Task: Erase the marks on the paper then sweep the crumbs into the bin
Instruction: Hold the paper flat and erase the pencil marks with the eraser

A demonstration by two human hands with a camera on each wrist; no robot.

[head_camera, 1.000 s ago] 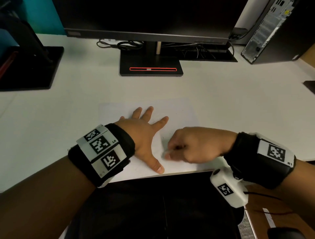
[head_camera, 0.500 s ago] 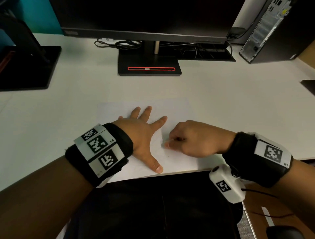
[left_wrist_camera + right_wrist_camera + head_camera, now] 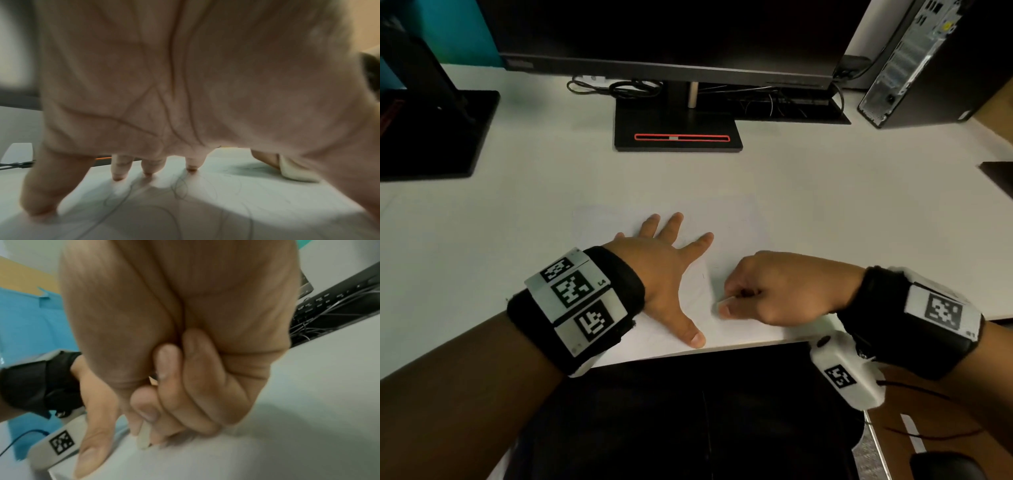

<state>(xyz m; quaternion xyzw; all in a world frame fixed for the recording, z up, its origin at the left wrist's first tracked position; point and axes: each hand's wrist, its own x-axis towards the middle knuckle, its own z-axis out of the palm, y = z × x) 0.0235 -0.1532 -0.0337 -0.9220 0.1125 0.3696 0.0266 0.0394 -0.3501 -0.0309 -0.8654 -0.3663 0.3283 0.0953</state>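
My left hand (image 3: pixel 664 274) flat pins the white paper sheet (image 3: pixel 736 219) at the tabletop's near edge, right hand (image 3: pixel 774 291) pinching the small white eraser (image 3: pixel 724 302); hard rubbing could crumple it.

Black wristbands (image 3: pixel 616 284), white coded tags (image 3: pixel 575 301)

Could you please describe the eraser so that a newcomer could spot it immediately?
Start at the monitor stand, then come down to the paper at the desk's near edge. The eraser is the small pale sliver pinched by the right hand; the left hand lies flat, holding nothing.
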